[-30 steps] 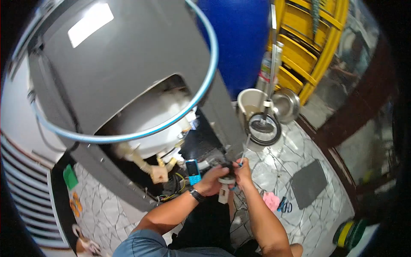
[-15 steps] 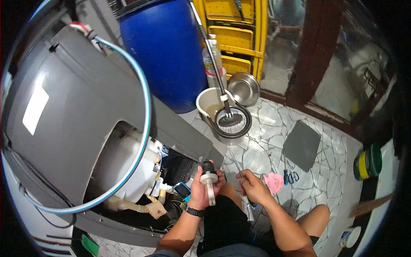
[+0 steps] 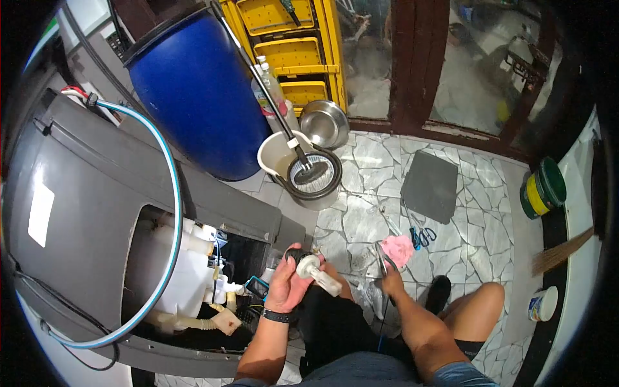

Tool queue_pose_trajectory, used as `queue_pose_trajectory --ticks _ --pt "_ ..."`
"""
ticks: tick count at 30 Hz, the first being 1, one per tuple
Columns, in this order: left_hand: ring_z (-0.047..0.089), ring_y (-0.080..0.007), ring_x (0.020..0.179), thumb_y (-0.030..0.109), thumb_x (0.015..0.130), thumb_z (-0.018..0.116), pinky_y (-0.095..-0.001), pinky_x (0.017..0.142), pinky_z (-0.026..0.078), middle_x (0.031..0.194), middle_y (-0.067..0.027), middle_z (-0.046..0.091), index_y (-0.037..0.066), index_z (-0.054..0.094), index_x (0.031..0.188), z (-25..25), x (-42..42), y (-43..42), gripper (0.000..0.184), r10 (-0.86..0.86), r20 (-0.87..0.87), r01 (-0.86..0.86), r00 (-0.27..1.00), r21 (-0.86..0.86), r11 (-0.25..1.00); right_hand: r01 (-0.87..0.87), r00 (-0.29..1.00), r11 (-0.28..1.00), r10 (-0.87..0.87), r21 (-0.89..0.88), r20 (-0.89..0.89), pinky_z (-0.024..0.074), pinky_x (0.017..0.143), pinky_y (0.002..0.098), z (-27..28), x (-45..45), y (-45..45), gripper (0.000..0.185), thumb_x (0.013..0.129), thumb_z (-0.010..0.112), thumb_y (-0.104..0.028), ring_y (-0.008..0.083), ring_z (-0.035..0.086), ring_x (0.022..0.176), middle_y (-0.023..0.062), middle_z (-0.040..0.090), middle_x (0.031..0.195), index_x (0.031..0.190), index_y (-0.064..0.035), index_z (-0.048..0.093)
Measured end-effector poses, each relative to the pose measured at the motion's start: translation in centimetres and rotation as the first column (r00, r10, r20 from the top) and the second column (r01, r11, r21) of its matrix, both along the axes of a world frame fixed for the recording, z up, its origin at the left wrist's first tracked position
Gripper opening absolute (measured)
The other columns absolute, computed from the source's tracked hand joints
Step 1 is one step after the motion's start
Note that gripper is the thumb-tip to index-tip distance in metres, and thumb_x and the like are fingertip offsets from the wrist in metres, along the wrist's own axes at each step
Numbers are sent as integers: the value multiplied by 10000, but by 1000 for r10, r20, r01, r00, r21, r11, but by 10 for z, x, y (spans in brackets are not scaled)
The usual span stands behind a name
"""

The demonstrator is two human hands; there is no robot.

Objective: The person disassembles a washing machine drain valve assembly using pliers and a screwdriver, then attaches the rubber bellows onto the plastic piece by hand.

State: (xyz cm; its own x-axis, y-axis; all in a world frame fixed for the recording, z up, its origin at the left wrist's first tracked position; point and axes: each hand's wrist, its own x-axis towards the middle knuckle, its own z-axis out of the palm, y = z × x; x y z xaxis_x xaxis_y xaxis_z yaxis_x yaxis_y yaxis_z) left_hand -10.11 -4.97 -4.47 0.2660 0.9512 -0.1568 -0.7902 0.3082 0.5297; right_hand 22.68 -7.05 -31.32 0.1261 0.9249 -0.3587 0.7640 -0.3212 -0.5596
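Observation:
My left hand (image 3: 284,285) is closed round a white plastic part (image 3: 317,271) with a black rubber bellows end, held beside the opening of the grey machine (image 3: 213,193). Further right, my right hand (image 3: 393,284) grips a slim tool (image 3: 385,260), apparently pliers, low over the floor next to a pink cloth (image 3: 398,250). Blue-handled scissors (image 3: 427,237) lie just right of the cloth. White hoses and a white tub (image 3: 187,274) show inside the opening. A blue phone (image 3: 257,287) rests at its edge.
A blue barrel (image 3: 196,97), a mop bucket (image 3: 276,155), a steel bowl (image 3: 324,124) and yellow folded steps (image 3: 290,55) stand beyond the machine. On the right are a grey mat (image 3: 431,187), a green tub (image 3: 545,187), a broom (image 3: 561,251) and a white tub (image 3: 543,303).
The view has swung right. My right hand has moved from beside the plastic part down to the pink cloth. The long thin shaft it held earlier is no longer clearly seen in it.

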Motion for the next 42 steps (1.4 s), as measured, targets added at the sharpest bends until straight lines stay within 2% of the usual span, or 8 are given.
queue_pose_trajectory --ticks 5,14,17,20,23,26,39,42 --pt "643 -258 1195 152 1021 682 -436 1085 489 1261 -101 675 115 560 1325 -21 3 2 330 54 -88 -50 995 41 998 -67 980 903 140 -425 142 520 1048 509 -70 19 -46 405 957 572 -164 434 619 1262 243 574 1388 1361 -175 580" --pt "642 -177 1109 57 1013 666 -351 985 526 1267 -66 636 112 511 1398 -16 11 -6 419 120 -345 -115 931 35 993 -111 936 950 199 -292 290 541 971 494 -58 40 -51 408 944 669 -331 407 676 1133 218 650 1279 1265 -79 653" --pt "608 -141 1116 41 1021 627 -323 986 513 1286 -59 595 97 514 1433 -14 8 -9 431 77 -472 -57 878 56 997 131 959 989 -108 70 -260 532 826 434 -4 18 35 421 969 654 -422 311 714 967 169 722 882 995 -6 718" --pt "564 -123 1159 31 1017 601 -299 1002 488 1287 -59 566 71 536 1418 -18 6 -11 408 42 -612 30 789 106 994 119 450 992 -26 32 -893 505 961 320 204 -34 90 371 1073 576 -285 173 635 1047 54 660 1196 1354 -43 583" --pt "531 -128 1197 30 996 599 -296 1030 455 1274 -59 554 45 547 1390 -16 13 -10 398 101 -724 78 682 210 975 -462 704 667 676 584 -215 563 924 382 306 -62 74 593 968 715 -425 286 690 1118 155 645 1332 1431 -93 551" --pt "510 -150 1205 42 968 613 -308 1064 415 1255 -60 548 37 533 1375 -13 24 -16 415 109 -711 72 695 219 973 -711 667 646 744 275 -23 570 908 457 331 -84 49 741 894 752 -480 379 687 1136 215 634 1345 1483 -100 514" --pt "611 -138 1112 105 868 835 -307 973 495 1184 -52 689 30 645 1235 -13 39 -14 419 -244 -915 334 320 -132 933 -467 840 846 515 258 -171 567 794 524 257 -81 2 693 821 806 -425 427 703 985 204 666 1131 1317 -70 478" --pt "624 -159 1120 88 870 822 -328 991 494 1192 -54 693 26 648 1220 -30 33 -16 396 4 -953 337 304 112 935 -424 808 859 502 287 -309 553 859 496 236 -81 8 643 828 815 -467 405 700 1027 177 682 1158 1260 -69 554"
